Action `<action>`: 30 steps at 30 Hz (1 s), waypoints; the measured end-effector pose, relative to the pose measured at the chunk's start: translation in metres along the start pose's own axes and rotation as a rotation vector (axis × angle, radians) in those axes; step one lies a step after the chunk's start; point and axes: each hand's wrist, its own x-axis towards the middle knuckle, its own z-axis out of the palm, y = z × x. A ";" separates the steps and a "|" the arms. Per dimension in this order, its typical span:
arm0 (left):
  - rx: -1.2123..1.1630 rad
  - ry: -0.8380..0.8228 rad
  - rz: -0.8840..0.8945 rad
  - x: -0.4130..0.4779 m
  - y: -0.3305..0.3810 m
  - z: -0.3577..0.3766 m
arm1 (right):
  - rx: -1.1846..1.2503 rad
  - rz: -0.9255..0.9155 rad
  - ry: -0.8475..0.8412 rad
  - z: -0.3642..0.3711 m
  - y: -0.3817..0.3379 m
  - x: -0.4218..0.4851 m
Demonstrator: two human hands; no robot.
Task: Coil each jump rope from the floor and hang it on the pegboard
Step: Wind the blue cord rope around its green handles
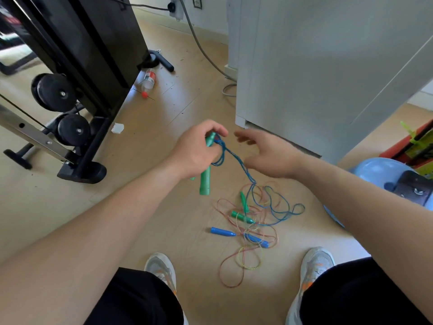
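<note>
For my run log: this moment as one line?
left hand: grips green handle, blue rope trailing to floor | right hand: open beside rope | floor: tangled ropes, blue handle

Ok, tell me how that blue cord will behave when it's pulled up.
Likely floppy: the blue cord sags from the left hand in loose curves and lies in loops on the floor. Probably light, being thin. It may snag: its loops cross the red cord and green handles.

White cabinet (328, 66) close beyond tangled ropes (253, 221)
</note>
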 end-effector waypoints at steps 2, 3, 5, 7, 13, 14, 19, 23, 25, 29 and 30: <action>-0.069 -0.024 0.082 -0.004 0.009 0.004 | 0.204 -0.071 -0.073 0.007 -0.014 0.000; -0.106 -0.018 0.103 -0.006 0.012 0.004 | 0.294 -0.099 -0.116 0.010 -0.018 -0.002; -0.155 0.025 0.115 -0.008 0.014 0.004 | 0.416 -0.131 -0.171 0.012 -0.021 -0.005; -0.198 0.083 0.095 -0.009 0.013 0.007 | 0.467 -0.115 -0.169 0.015 -0.023 -0.009; -0.236 0.235 0.047 -0.013 0.016 0.019 | 0.478 0.023 -0.085 0.020 -0.033 -0.011; -0.265 0.242 0.034 -0.012 0.016 0.019 | 0.480 0.039 -0.081 0.019 -0.033 -0.011; -0.632 0.244 -0.058 -0.013 0.026 0.021 | 0.553 0.029 -0.104 0.013 -0.035 -0.014; -0.939 0.220 -0.144 -0.013 0.032 0.021 | 0.756 0.010 -0.134 0.013 -0.034 -0.017; -1.031 0.213 -0.184 -0.015 0.035 0.023 | 0.780 0.006 -0.131 0.014 -0.033 -0.017; -1.035 0.205 -0.187 -0.015 0.034 0.026 | 0.756 0.031 -0.130 0.012 -0.031 -0.017; -0.932 0.237 -0.169 -0.014 0.033 0.026 | 0.729 0.041 -0.120 0.011 -0.031 -0.018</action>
